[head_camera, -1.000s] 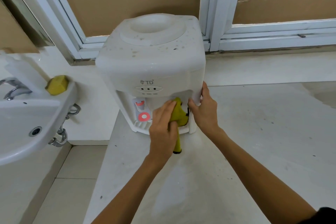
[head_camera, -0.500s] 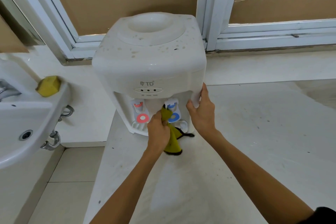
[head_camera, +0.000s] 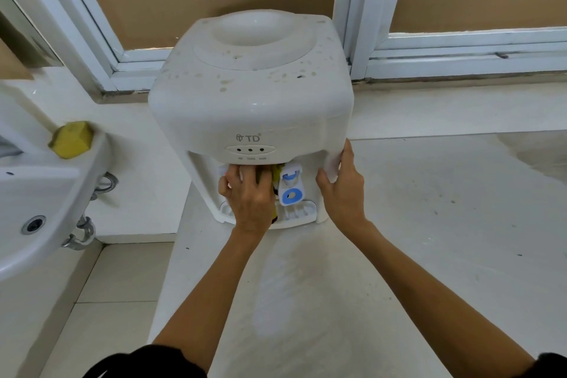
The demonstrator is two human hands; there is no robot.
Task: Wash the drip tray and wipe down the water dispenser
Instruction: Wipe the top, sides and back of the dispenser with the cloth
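Note:
A white tabletop water dispenser (head_camera: 251,101) with stains on its top stands on a white counter by the window. My left hand (head_camera: 250,193) reaches into the tap recess and presses a yellow-green cloth (head_camera: 277,170) against the left tap, which it hides. The blue tap (head_camera: 290,186) stays visible to the right of that hand. My right hand (head_camera: 342,186) grips the dispenser's front right corner. The white drip tray (head_camera: 299,212) sits in the base under the taps, partly covered by my left hand.
A white washbasin (head_camera: 40,202) hangs at the left with a yellow sponge (head_camera: 72,139) on its rim. A white window frame (head_camera: 352,9) runs behind the dispenser. The counter (head_camera: 429,224) spreads to the right and toward me. Floor tiles lie at the lower left.
My left hand has moved up and left with the cloth, from in front of the tray into the tap recess, covering the red tap. My right hand stays on the corner.

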